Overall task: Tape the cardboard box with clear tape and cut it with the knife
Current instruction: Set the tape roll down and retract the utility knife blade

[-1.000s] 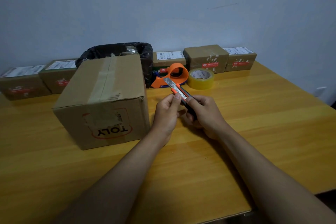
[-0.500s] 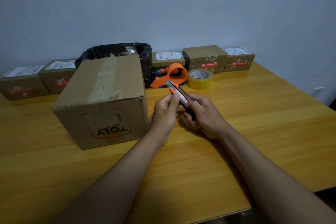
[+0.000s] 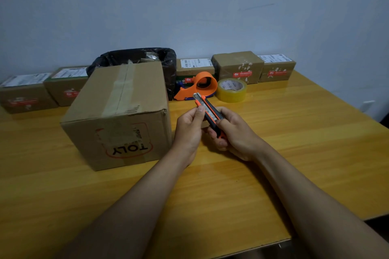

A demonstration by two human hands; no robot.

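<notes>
A closed cardboard box printed "TOLY" stands left of centre on the wooden table, with a tape strip along its top seam. Just right of it, my right hand grips the handle of an orange and black utility knife, tip pointing away. My left hand pinches the knife's side near the tip with thumb and fingers. A roll of clear yellowish tape lies behind the hands. Beside it sits an orange tape dispenser.
Several small brown parcels line the wall at the table's back edge. A bin with a black bag stands behind the big box. The wooden table ends at a near edge below my right forearm.
The knife and both hands have shifted slightly; the left thumb has slid along the knife's body. Box, tape and dispenser have not moved.
</notes>
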